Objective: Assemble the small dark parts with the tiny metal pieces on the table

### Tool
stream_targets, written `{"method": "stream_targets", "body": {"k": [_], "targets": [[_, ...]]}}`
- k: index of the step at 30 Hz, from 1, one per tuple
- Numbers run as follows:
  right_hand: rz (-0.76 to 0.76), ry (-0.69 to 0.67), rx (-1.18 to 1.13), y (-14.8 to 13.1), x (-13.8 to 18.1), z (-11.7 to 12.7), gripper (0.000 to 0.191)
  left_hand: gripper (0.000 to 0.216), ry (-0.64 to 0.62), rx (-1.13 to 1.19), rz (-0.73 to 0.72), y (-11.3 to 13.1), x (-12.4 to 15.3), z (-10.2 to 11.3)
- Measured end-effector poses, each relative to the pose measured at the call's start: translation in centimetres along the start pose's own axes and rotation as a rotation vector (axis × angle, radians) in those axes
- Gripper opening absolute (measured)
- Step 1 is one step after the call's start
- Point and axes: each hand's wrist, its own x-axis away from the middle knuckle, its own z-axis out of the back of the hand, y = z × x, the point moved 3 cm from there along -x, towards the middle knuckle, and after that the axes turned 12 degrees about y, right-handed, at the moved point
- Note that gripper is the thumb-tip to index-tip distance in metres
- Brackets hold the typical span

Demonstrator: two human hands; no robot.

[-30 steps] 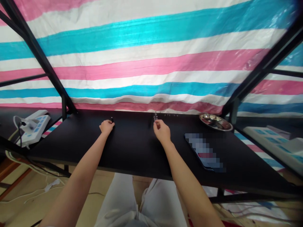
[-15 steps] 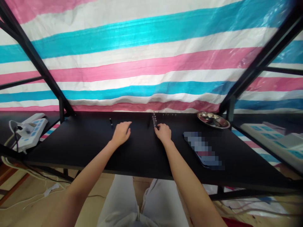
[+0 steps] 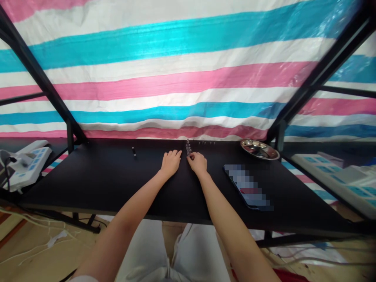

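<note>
My right hand [image 3: 198, 163] rests at the middle of the black table with its fingers curled. Its thumb and fingertips close at the near end of a narrow strip of small greyish, see-through beads [image 3: 188, 145]. The strip runs away from me toward the table's back edge; its near end is partly hidden by the fingers. Just left of it lies my left hand [image 3: 171, 163], palm down, fingers stretched out, holding nothing I can see. Its fingertips are close to the strip but apart from it. Several tiny clear bits [image 3: 206, 143] lie behind my right hand.
A short black-and-white stick [image 3: 134, 151] lies to the left. At the right are a shiny metal dish [image 3: 260, 150] and a blurred-out flat phone-like object [image 3: 248, 188]. Power strips [image 3: 32, 162] sit beyond the left frame post. Striped sheeting [image 3: 176, 86] hangs behind the table [image 3: 96, 184].
My left hand has moved right, close to the bead strip and my right hand. My right hand stays at the strip's near end. The whole view has shifted slightly.
</note>
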Motion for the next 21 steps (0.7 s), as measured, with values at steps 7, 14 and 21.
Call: {"method": "stream_targets", "body": {"k": [7, 14, 21], "targets": [[0.094, -0.042, -0.004, -1.0, 0.6, 0.5, 0.015, 0.011, 0.171, 0.191, 0.144, -1.2, 0.4, 1.0], [0.206, -0.079, 0.026, -3.4, 2.1, 1.7, 0.014, 0.008, 0.361, 0.410, 0.294, -2.4, 1.6, 2.3], [0.209, -0.092, 0.045, -3.7, 2.3, 1.9, 0.013, 0.006, 0.425, 0.463, 0.303, -2.4, 1.7, 2.6]]}}
